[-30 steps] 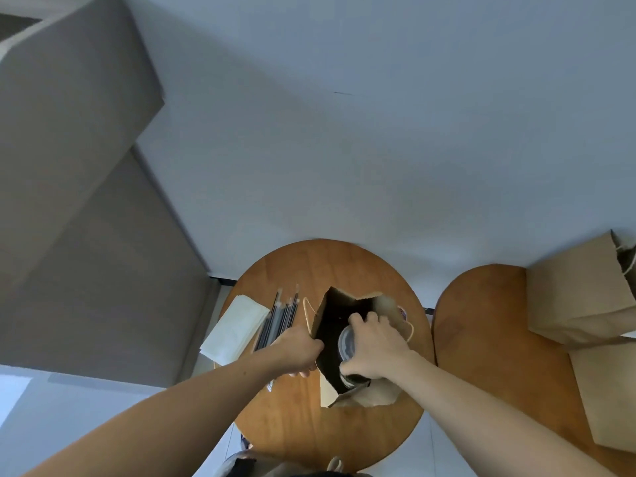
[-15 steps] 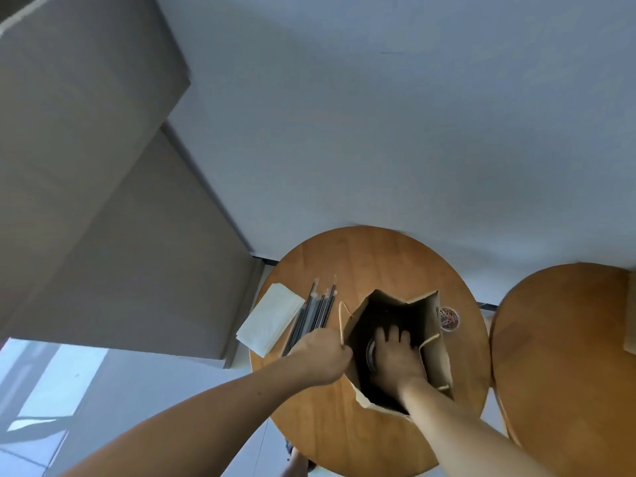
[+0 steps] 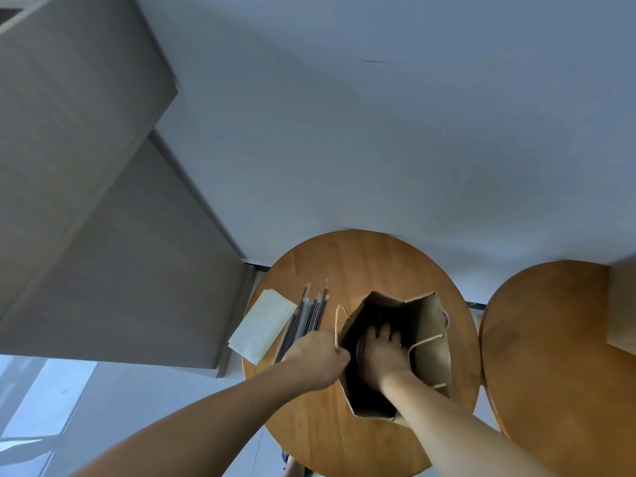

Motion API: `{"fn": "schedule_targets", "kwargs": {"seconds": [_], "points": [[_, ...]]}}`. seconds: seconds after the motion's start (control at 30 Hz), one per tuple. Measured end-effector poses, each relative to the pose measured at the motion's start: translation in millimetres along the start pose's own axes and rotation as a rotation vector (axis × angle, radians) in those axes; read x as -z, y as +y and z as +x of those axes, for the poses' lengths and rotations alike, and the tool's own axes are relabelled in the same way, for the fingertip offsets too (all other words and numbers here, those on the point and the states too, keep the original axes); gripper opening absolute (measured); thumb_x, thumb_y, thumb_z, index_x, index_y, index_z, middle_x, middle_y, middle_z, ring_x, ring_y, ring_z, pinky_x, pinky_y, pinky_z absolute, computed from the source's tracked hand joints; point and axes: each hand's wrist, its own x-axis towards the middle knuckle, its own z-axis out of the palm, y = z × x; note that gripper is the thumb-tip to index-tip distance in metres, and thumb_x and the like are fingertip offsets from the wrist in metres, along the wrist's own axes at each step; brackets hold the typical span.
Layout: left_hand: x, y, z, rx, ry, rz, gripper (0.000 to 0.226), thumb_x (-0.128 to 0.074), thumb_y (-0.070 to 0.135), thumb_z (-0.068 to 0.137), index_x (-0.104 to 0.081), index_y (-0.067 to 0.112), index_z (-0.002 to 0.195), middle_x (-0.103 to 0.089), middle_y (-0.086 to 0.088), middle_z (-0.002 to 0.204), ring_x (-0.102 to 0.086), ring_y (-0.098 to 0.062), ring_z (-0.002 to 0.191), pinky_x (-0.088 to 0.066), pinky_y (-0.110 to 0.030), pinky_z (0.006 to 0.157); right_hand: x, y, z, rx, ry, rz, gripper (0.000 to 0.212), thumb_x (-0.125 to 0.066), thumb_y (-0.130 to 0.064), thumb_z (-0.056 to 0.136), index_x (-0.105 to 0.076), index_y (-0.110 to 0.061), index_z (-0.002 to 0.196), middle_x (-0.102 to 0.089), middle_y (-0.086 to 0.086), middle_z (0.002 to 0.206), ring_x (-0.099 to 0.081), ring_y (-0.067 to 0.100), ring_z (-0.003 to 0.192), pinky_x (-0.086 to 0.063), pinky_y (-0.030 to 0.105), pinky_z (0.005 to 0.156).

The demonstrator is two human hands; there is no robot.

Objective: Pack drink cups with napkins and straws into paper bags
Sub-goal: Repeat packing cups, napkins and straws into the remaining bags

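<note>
Well, on the left of the round wooden table (image 3: 361, 263) the stack of white napkins (image 3: 263, 327) lies flat, with the wrapped straws (image 3: 309, 315) just beside it, both where they were a second ago. Next along, the left hand (image 3: 318, 356) still has its fingers curled tight on the near left rim of the paper bag (image 3: 430, 335), by the rope handle, holding the mouth wide. The bag stands upright near the middle of the table. The right hand (image 3: 382, 352), which held the drink cup (image 3: 360, 344) up at the bag's mouth a second ago, is now sunk well inside. Its fingers are draped over the lid and curve down around it, and only a sliver of the cup shows in the dark interior. A second wooden table (image 3: 550, 339) stands to the right.
</note>
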Motion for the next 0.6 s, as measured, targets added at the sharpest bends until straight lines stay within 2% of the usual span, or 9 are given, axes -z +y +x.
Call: {"fn": "schedule_targets", "kwargs": {"seconds": [0.1, 0.13, 0.2, 0.23, 0.3, 0.37, 0.47, 0.53, 0.6], "points": [[6.5, 9.1, -2.4, -0.079, -0.064, -0.023, 0.045, -0.047, 0.053, 0.084, -0.058, 0.018, 0.108, -0.07, -0.009, 0.096, -0.068, -0.022, 0.077, -0.061, -0.041, 0.079, 32.6, -7.6, -17.4, 0.049, -0.057, 0.014, 0.057, -0.054, -0.029, 0.095, -0.034, -0.011, 0.145, -0.035, 0.019, 0.146, -0.035, 0.037, 0.135, -0.038, 0.044, 0.106], [10.3, 11.2, -3.4, -0.108, -0.078, -0.01, 0.048, -0.049, 0.055, 0.083, -0.059, 0.017, 0.11, -0.07, -0.01, 0.101, -0.068, -0.023, 0.081, -0.059, -0.045, 0.083, 46.9, -8.6, -25.3, 0.097, -0.054, -0.002, 0.044, -0.055, -0.025, 0.094, -0.046, -0.013, 0.135, -0.047, 0.016, 0.135, -0.045, 0.033, 0.124, -0.043, 0.042, 0.098], [19.7, 14.3, -4.9, -0.153, -0.102, -0.009, 0.049, -0.052, 0.055, 0.083, -0.06, 0.013, 0.106, -0.07, -0.015, 0.106, -0.066, -0.024, 0.08, -0.057, -0.048, 0.086, 77.3, -6.6, -45.5, 0.167, -0.006, -0.07, 0.009, -0.057, -0.018, 0.091, -0.063, -0.015, 0.097, -0.061, 0.007, 0.097, -0.056, 0.024, 0.086, -0.046, 0.037, 0.073], [25.2, 15.6, -5.4, -0.172, -0.117, -0.018, 0.05, -0.054, 0.054, 0.084, -0.061, 0.011, 0.108, -0.069, -0.016, 0.108, -0.067, -0.026, 0.083, -0.056, -0.049, 0.089, 92.0, -3.3, -55.6, 0.191, 0.023, -0.098, 0.012, -0.058, -0.016, 0.09, -0.059, -0.017, 0.078, -0.058, 0.003, 0.079, -0.052, 0.02, 0.07, -0.042, 0.034, 0.064], [36.9, 19.0, -6.9, -0.216, -0.155, -0.021, 0.049, -0.058, 0.051, 0.086, -0.059, 0.016, 0.12, -0.067, -0.012, 0.116, -0.066, -0.028, 0.098, -0.054, -0.047, 0.094, 120.9, 6.7, -72.6, 0.207, 0.044, -0.133, 0.029, -0.056, -0.013, 0.09, -0.047, -0.018, 0.062, -0.049, 0.0, 0.063, -0.044, 0.018, 0.055, -0.034, 0.029, 0.05], [47.7, 22.9, -8.0, -0.26, -0.189, -0.014, 0.059, -0.063, 0.049, 0.085, -0.049, 0.023, 0.135, -0.061, -0.004, 0.13, -0.061, -0.022, 0.109, -0.051, -0.038, 0.097, 145.2, 19.0, -82.9, 0.21, 0.075, -0.147, 0.028, -0.052, -0.013, 0.091, -0.048, -0.015, 0.063, -0.048, 0.0, 0.061, -0.044, 0.019, 0.052, -0.031, 0.028, 0.045], [63.5, 28.0, -8.7, -0.297, -0.204, 0.028, 0.081, -0.069, 0.045, 0.08, -0.033, 0.024, 0.149, -0.051, -0.001, 0.143, -0.054, -0.017, 0.116, -0.046, -0.028, 0.092, 170.8, 31.9, -86.2, 0.173, 0.193, -0.089, 0.019, -0.047, -0.012, 0.09, -0.053, -0.014, 0.072, -0.055, 0.001, 0.071, -0.053, 0.022, 0.062, -0.038, 0.03, 0.049], [73.8, 27.9, -7.8, -0.311, -0.208, 0.055, 0.085, -0.071, 0.036, 0.08, -0.028, 0.026, 0.152, -0.048, 0.0, 0.144, -0.052, -0.016, 0.117, -0.045, -0.025, 0.091, 179.9, 33.6, -84.4, 0.159, 0.265, -0.01, 0.017, -0.045, -0.015, 0.092, -0.062, -0.015, 0.092, -0.063, 0.002, 0.092, -0.061, 0.024, 0.081, -0.051, 0.035, 0.063], [83.5, 24.7, -6.5, -0.301, -0.154, 0.075, 0.079, -0.068, 0.029, 0.085, -0.028, 0.024, 0.152, -0.047, -0.002, 0.146, -0.053, -0.017, 0.119, -0.047, -0.026, 0.094, 183.6, 29.6, -80.5, 0.161, 0.329, 0.084, 0.024, -0.044, -0.021, 0.095, -0.064, -0.015, 0.108, -0.066, 0.003, 0.105, -0.063, 0.025, 0.093, -0.055, 0.04, 0.078]]}}
